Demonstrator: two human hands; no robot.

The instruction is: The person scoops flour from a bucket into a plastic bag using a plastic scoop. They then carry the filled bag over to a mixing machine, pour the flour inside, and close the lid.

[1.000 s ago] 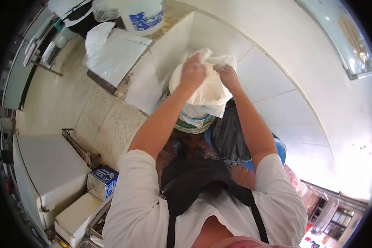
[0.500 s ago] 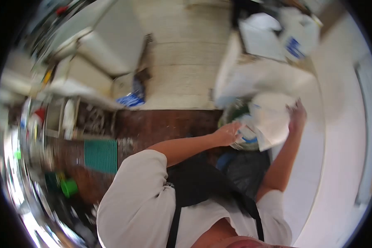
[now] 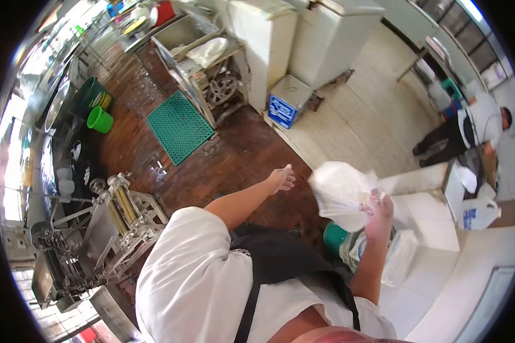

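Note:
My right hand grips the gathered edge of a whitish plastic bag, which bulges out to the left of the fingers. Below the bag stands a green bucket with clear plastic around it, partly hidden by my right forearm. Beside that forearm lies another clear plastic bag, against the white surface. My left hand hovers over the brown floor to the left of the bag, apart from it. Its fingers are loosely bent with nothing in them, and they look whitish.
A roller machine stands at lower left. A green mat lies on the brown tiles. Farther off are a bright green pail, a blue-and-white box and white cabinets. Another person is at far right.
My view has swung left. The whitish bag has come up from the bucket in my right hand. My left hand has moved away from the bucket and bag.

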